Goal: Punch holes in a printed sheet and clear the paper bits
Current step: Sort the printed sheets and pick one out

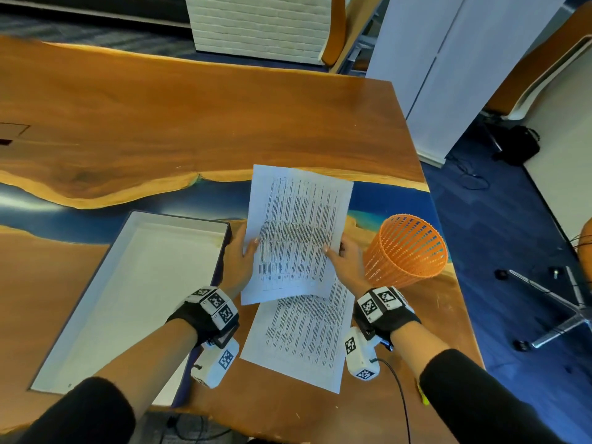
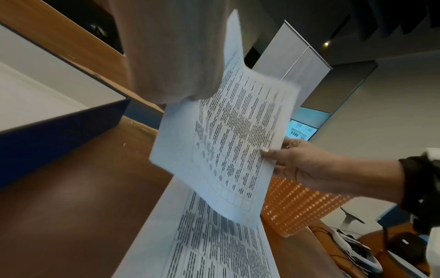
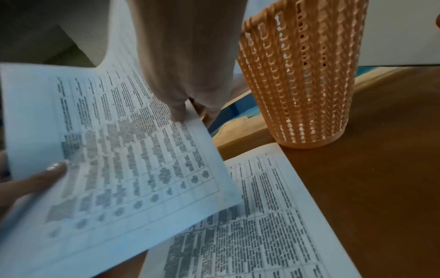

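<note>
— Two printed sheets are in play, and I see no punched hole in either. I hold one printed sheet [image 1: 296,232] lifted off the table [image 1: 192,116], my left hand [image 1: 238,261] pinching its left edge with the thumb on top, my right hand [image 1: 344,261] pinching the right edge the same way. The paper sags between the two grips.

— And the second sheet?

— It lies flat on the table directly under the lifted one, its near end running back past my wrists. That second sheet [image 1: 304,338] looks untouched.

— Where is the punch?

— I cannot find one in any view. To the outside of my left grip sits a shallow white tray [image 1: 105,302], nothing visible in it. Just outside my right grip stands an orange mesh basket [image 1: 405,251], close to the paper's edge but not touching it.

— So how far along are we?

— I judge it barely begun: a sheet is picked up, nothing more. Punching is still to come, and then clearing the bits, probably into the basket. No paper bits show on the table.
</note>
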